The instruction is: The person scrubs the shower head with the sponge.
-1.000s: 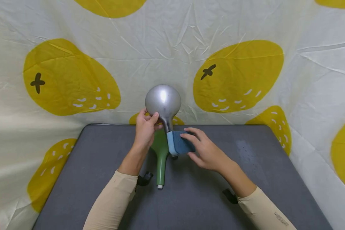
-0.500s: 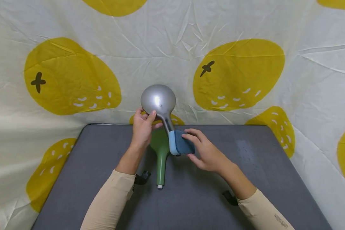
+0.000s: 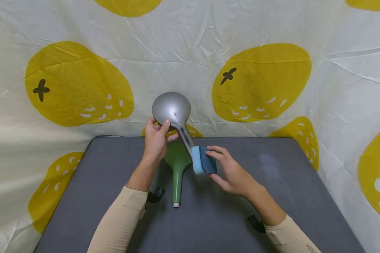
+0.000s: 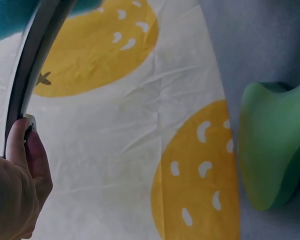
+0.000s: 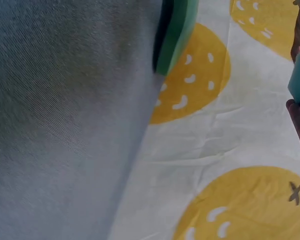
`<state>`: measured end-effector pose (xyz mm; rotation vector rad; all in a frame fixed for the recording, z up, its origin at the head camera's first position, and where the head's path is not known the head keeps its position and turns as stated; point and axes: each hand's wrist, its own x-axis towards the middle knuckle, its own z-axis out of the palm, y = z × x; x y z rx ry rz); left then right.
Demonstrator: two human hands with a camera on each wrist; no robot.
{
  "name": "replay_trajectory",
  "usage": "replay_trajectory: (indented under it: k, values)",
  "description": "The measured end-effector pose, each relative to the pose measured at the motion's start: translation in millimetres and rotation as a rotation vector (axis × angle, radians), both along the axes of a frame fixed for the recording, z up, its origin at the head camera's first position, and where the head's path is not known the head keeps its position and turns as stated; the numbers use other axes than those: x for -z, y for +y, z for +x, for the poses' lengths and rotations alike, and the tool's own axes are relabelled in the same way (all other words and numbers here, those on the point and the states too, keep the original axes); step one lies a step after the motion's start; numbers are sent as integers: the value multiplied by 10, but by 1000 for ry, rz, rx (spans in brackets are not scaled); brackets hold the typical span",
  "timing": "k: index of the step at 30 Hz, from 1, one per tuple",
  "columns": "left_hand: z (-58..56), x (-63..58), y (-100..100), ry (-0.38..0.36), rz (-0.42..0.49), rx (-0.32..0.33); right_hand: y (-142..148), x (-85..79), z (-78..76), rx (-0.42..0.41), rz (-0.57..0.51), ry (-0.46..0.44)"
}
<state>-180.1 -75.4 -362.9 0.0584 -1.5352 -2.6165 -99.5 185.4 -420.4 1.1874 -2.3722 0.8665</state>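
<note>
While both hands hang raised above the far half of a dark grey table (image 3: pixel 221 225), they meet at one object: a silver handheld shower head (image 3: pixel 171 108). Its round head is up and to the left, with the smooth domed back facing the viewer, and its handle (image 3: pixel 186 136) runs as the long axis, slanting down and to the right.

The left hand (image 3: pixel 155 142) holds the lower left edge of the round head, thumb in front and fingers mostly hidden behind. The right hand (image 3: pixel 233 175) pinches a two-tone blue sponge (image 3: pixel 204 161) between thumb and fingertips, the gap between them filled by the block.

From the right fingers, the shower head lies up and to the left, with the sponge between. The left hand is nearer the round head; the right hand is nearer the handle's lower end. That end is hidden behind the sponge, which appears to rest against the handle, though how firmly cannot be told.

Below, a green handheld shower head (image 3: pixel 177 170) lies on the table, untouched, its handle towards the viewer. Behind hangs creased white cloth (image 3: pixel 177 42) printed with big yellow fruit.
</note>
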Motion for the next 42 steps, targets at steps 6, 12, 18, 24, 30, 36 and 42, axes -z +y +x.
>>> replay_trajectory:
  k: [6, 12, 18, 24, 30, 36, 42]
  values:
    - [5, -39, 23, 25, -25, -42, 41, 74, -53, 5, -48, -25]
    - [5, -28, 19, 25, -68, -67, 29, -15, -18, 80, 72, 147]
    - [-1, -13, 18, 24, -75, -68, -122, -93, 75, 88, 216, 306]
    - [-8, 2, 28, 25, -50, -83, -240, -102, 115, 75, 306, 429]
    - [-3, -13, 14, 53, 1, -78, -126, -150, 64, 130, 259, 327]
    - [21, -37, 2, 63, -18, -29, 43, -119, -71, 163, 140, 172]
    - [30, -43, 7, 79, -6, -15, 149, 55, -214, 106, -19, -58]
